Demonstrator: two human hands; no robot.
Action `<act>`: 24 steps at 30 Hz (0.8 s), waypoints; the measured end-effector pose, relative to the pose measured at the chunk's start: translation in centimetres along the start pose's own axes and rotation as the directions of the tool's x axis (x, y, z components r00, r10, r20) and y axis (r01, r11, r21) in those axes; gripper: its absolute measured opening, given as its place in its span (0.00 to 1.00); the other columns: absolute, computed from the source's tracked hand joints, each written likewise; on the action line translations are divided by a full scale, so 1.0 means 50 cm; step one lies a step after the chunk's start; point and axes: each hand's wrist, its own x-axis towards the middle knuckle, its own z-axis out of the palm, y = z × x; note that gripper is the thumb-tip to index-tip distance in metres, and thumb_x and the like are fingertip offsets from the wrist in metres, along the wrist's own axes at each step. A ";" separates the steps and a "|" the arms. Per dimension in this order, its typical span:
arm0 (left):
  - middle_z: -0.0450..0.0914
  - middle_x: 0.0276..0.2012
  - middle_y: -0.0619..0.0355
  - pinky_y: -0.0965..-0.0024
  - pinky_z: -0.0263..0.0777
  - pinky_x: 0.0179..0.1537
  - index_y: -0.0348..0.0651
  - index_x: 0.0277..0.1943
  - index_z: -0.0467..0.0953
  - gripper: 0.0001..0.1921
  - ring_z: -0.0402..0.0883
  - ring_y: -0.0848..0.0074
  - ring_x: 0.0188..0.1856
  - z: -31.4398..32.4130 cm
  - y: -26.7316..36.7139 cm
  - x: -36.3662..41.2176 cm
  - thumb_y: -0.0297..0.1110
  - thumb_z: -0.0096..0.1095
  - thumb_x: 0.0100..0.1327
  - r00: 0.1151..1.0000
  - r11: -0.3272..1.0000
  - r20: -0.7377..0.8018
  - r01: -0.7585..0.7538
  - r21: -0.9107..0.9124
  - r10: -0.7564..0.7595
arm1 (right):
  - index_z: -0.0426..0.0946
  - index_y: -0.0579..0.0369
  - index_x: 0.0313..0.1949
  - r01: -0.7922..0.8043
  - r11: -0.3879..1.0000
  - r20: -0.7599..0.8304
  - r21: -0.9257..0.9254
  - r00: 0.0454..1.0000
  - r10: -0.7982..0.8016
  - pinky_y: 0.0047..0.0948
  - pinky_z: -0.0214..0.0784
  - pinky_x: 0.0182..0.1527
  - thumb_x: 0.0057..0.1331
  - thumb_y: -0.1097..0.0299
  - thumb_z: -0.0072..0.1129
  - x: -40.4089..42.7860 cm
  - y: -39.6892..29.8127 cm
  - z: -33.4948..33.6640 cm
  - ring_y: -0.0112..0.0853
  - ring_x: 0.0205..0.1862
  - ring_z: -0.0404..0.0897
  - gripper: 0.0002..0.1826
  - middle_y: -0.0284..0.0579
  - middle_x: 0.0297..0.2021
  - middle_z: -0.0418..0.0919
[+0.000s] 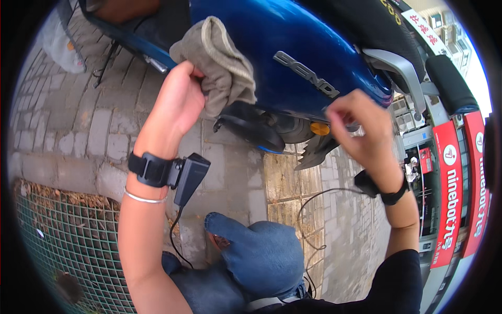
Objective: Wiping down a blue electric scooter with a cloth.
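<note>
My left hand (182, 96) grips a folded grey-brown cloth (219, 66) in front of the blue side panel (259, 31) of a scooter. Whether the cloth touches the panel is hard to tell. Blurred by motion, my right hand (362, 125) is at the panel's lower edge, just below a raised metal-coloured letter badge (306, 74). Its fingers are curled, and I cannot make out whether anything small is between them. Beneath the panel, an amber round reflector (320, 128) sits near my right fingertips, with a black scooter part (251, 125) to its left.
A silver grab rail (396, 66) and black backrest pad (451, 83) project at the scooter's rear. Dangling cables (300, 212) run from my wrist-worn devices. Green grating (74, 239) lies at lower left on the paved ground (219, 165). Red shop signs (449, 188) stand at right.
</note>
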 end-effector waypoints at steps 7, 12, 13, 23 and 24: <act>0.73 0.53 0.56 0.66 0.64 0.56 0.38 0.56 0.69 0.18 0.71 0.71 0.54 -0.005 -0.042 -0.016 0.38 0.46 0.69 0.990 0.945 0.090 0.070 0.321 -0.104 | 0.73 0.56 0.45 -0.433 0.646 0.226 0.628 0.896 0.381 0.25 0.71 0.38 0.58 0.77 0.60 -0.115 -0.010 0.214 0.30 0.34 0.79 0.14 0.43 0.36 0.76; 0.76 0.50 0.57 0.65 0.68 0.52 0.36 0.57 0.68 0.17 0.75 0.72 0.48 -0.040 -0.125 -0.040 0.32 0.47 0.67 0.968 0.783 0.095 0.127 0.609 -0.231 | 0.47 0.46 0.69 -0.381 -0.169 0.417 0.909 0.840 0.347 0.41 0.62 0.60 0.66 0.64 0.57 -0.178 -0.077 0.363 0.35 0.58 0.69 0.37 0.43 0.65 0.55; 0.76 0.50 0.57 0.64 0.69 0.51 0.34 0.56 0.68 0.17 0.76 0.71 0.47 -0.063 -0.157 -0.047 0.30 0.47 0.67 0.960 0.717 0.133 0.088 0.691 -0.246 | 0.50 0.47 0.67 -0.276 -0.500 0.501 0.821 0.769 0.397 0.42 0.62 0.60 0.65 0.61 0.57 -0.177 -0.101 0.387 0.34 0.58 0.69 0.35 0.43 0.64 0.58; 0.74 0.48 0.52 0.68 0.67 0.52 0.36 0.56 0.66 0.18 0.75 0.69 0.49 -0.084 -0.128 -0.144 0.20 0.47 0.62 0.879 0.233 0.205 -0.111 0.966 -0.430 | 0.71 0.56 0.52 -0.614 0.143 0.202 0.776 0.457 0.866 0.32 0.64 0.52 0.54 0.69 0.68 -0.329 0.007 0.457 0.34 0.47 0.74 0.26 0.47 0.45 0.74; 0.74 0.47 0.54 0.69 0.67 0.53 0.36 0.56 0.66 0.18 0.74 0.71 0.48 -0.097 -0.117 -0.146 0.19 0.46 0.62 0.870 0.232 0.067 0.055 0.971 -0.488 | 0.71 0.56 0.52 -0.618 0.143 0.203 0.773 0.454 0.867 0.32 0.64 0.52 0.54 0.69 0.68 -0.335 0.034 0.458 0.34 0.47 0.74 0.26 0.47 0.45 0.74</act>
